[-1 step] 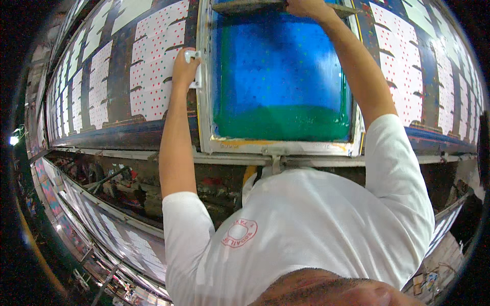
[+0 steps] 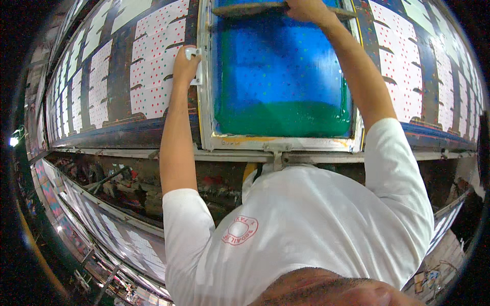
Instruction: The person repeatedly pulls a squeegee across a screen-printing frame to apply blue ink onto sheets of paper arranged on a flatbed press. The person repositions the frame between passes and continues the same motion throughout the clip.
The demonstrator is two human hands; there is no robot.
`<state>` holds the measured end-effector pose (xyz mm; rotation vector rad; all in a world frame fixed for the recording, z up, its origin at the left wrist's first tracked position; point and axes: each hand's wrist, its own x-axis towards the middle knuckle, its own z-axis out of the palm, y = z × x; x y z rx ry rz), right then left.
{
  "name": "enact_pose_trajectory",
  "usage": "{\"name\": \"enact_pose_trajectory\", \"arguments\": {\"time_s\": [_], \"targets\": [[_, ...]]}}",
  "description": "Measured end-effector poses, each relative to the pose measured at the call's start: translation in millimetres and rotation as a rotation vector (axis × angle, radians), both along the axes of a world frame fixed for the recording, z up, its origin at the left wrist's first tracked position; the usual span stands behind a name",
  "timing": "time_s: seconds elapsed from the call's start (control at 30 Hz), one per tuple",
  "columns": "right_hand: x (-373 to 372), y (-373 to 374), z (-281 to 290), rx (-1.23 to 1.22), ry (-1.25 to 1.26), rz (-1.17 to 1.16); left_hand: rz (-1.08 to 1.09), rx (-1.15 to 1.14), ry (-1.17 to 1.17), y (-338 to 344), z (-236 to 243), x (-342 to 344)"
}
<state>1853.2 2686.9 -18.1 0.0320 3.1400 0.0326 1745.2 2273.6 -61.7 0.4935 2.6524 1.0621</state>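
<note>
A screen-printing frame [image 2: 301, 145] with pale rails lies flat in front of me. Its mesh looks blue, with a green band of ink [image 2: 286, 120] along the near end. My left hand [image 2: 185, 66] is closed round a white handle [image 2: 198, 80] on the frame's left rail. At the far end, my right hand [image 2: 308, 10] grips a long squeegee [image 2: 250, 9], which spans most of the screen's width. The top edge of the view cuts off part of that hand, and the squeegee's lower edge against the mesh is hard to make out.
White pieces with red and green dots [image 2: 158, 61] lie on the dark table left of the frame, and similar dotted pieces [image 2: 400, 66] to the right. A metal rail [image 2: 229, 156] runs along the near edge. Another long table [image 2: 122, 229] stands at lower left.
The squeegee in my right hand has come slightly nearer to me along the screen. My left hand keeps its hold on the handle. The whole view has shifted a little.
</note>
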Motion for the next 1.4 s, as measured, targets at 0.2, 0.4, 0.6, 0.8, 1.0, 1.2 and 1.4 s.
{"name": "enact_pose_trajectory", "arguments": {"time_s": [0.2,0.4,0.6,0.8,1.0,1.2,1.4], "targets": [[130.4,-112.3,32.4,-0.067,-0.104,-0.154,0.010,-0.019,0.096,4.6,-11.9,-14.5],[246.5,-211.5,45.1,-0.216,-0.138,-0.245,-0.022,-0.015,0.117,4.7,-13.1,-14.6],[275.4,-241.0,47.5,-0.182,-0.111,-0.293,0.008,-0.046,0.060,8.8,3.8,-4.0],[277.3,-227.6,42.7,-0.202,0.060,-0.170,0.025,-0.054,0.052,10.5,9.9,-0.4],[304.1,-250.1,37.1,-0.247,-0.074,-0.205,0.037,-0.031,0.031,10.4,-8.6,-16.6],[342.5,-252.8,36.9,-0.389,0.017,-0.081,0.038,-0.068,0.044,7.2,-12.2,-24.2],[384.2,-193.5,55.5,-0.789,0.130,-0.134,0.079,-0.153,-0.017,13.4,6.4,-10.8]]}}
